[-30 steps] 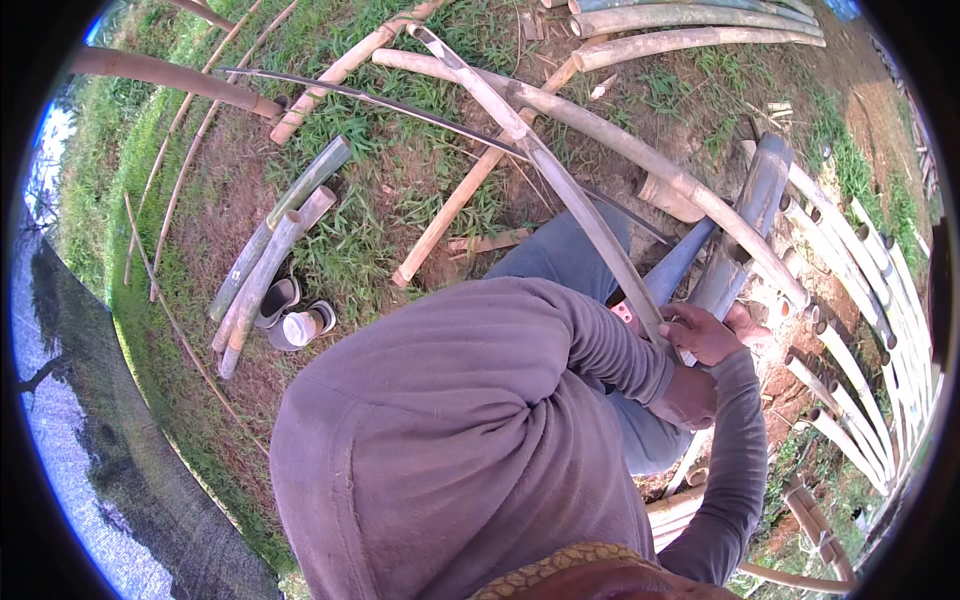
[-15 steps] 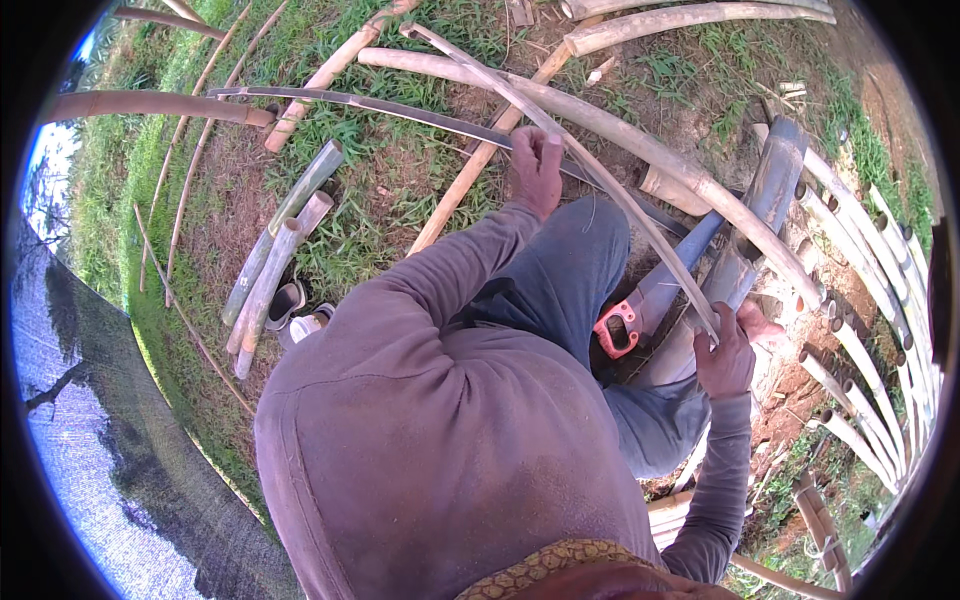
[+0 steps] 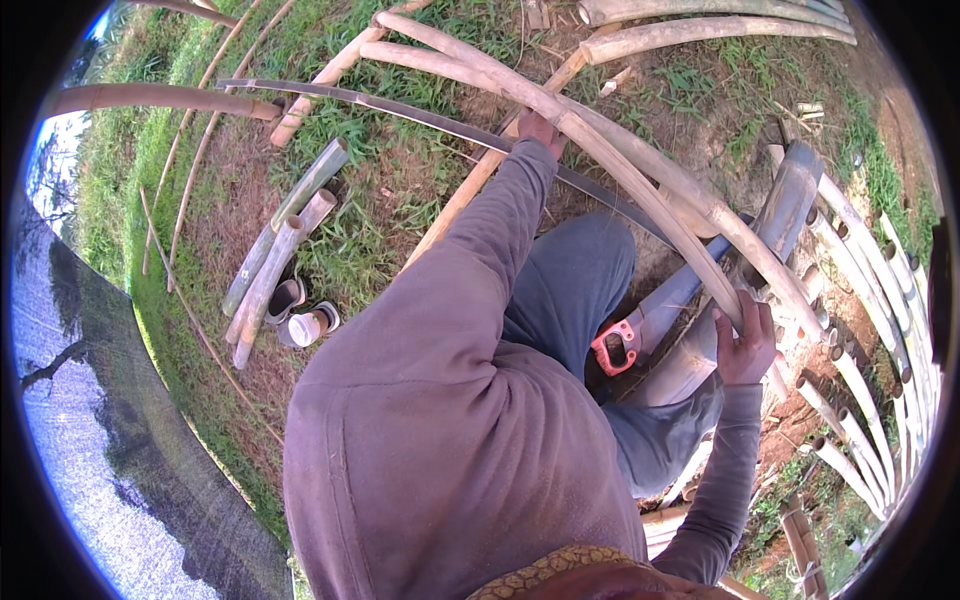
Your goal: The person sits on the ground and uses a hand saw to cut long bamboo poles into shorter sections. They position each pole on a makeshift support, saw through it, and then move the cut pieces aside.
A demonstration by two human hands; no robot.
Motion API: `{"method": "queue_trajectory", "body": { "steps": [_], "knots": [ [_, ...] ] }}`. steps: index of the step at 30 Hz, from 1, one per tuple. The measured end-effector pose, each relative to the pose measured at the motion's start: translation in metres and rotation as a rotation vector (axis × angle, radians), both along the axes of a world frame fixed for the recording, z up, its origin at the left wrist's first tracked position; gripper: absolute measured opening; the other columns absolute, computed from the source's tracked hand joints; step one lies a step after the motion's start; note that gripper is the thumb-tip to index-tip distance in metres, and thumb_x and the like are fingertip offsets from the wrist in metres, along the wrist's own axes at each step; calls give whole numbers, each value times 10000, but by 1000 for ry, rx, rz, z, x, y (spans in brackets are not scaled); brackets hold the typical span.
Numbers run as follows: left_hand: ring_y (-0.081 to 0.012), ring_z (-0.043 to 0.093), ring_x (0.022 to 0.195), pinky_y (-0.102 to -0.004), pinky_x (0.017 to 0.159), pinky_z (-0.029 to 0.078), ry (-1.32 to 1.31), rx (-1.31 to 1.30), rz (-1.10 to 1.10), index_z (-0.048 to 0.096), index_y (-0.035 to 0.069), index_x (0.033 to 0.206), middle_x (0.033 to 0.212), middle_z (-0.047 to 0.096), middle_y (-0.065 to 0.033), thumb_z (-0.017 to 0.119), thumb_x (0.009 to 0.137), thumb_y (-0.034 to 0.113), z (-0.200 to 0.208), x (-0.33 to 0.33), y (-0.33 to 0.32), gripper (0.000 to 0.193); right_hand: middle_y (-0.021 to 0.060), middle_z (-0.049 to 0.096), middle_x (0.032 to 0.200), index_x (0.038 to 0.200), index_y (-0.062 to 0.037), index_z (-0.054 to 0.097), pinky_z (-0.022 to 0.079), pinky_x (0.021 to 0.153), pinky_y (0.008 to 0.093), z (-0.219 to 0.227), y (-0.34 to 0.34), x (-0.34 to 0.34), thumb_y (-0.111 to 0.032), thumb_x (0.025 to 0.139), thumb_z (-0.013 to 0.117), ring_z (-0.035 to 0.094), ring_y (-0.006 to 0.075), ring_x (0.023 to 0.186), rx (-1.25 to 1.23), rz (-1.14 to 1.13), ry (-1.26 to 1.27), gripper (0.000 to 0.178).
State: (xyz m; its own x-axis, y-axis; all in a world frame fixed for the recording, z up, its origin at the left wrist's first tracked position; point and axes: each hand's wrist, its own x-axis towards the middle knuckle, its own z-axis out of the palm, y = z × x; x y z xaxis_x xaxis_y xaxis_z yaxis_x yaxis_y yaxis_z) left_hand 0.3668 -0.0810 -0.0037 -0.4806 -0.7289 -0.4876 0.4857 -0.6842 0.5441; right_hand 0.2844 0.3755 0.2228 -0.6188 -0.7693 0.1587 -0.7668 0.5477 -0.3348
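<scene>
A long split bamboo strip runs slantwise from the far left down to the right, its broad pale face turned up. My left hand reaches to its underside around the middle. The fingers are partly hidden behind the strip. At its near end my right hand grips the strip, thumb on the near side and fingers along the edge. A bamboo pole lies just beyond it. Below my right hand rests a thick grey bamboo piece. Between my knees is a handsaw with a red-orange handle.
A thin dark strip crosses behind my left arm. Short bamboo lengths lie at left beside a white cup. Several cut bamboo poles are ranged at right. More poles lie at the far side on grass and soil.
The bamboo strip has turned from its narrow edge to show its broad face. My left hand has reached farther away, under it. My right hand has shifted slightly to the right.
</scene>
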Motion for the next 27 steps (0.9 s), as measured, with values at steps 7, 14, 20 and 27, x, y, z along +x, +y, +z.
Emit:
{"method": "queue_trajectory", "body": {
  "steps": [7,14,20,27],
  "knots": [
    [-303,626,1216,-497,1055,540,9,-49,-43,474,62,1468,1347,615,-130,647,1092,274,23,4,-12,465,126,654,1035,1260,-126,720,556,784,488,-19,-48,-1,-233,816,888,674,389,917,-71,16,67,487],
    [-356,602,1290,-525,1108,516,-23,-116,-150,424,56,1539,1435,590,-147,638,1089,402,23,7,-28,607,92,621,972,1256,-155,720,544,809,488,-22,-111,2,-287,806,883,664,337,936,-31,9,78,497],
    [-356,538,1372,-606,1180,438,-94,-77,-161,452,111,1511,1502,536,-139,544,1124,399,46,12,-12,492,81,633,993,1246,-179,730,548,809,483,-33,-129,-23,-297,797,881,673,321,957,-21,31,126,488],
    [-334,427,1497,-628,1257,351,-19,-24,-202,498,92,1488,1568,504,-90,507,1129,350,3,23,-28,442,17,694,1123,1258,-285,746,432,1020,536,-48,-128,-76,-414,853,813,640,267,1176,102,-115,188,430]
  ]
}}
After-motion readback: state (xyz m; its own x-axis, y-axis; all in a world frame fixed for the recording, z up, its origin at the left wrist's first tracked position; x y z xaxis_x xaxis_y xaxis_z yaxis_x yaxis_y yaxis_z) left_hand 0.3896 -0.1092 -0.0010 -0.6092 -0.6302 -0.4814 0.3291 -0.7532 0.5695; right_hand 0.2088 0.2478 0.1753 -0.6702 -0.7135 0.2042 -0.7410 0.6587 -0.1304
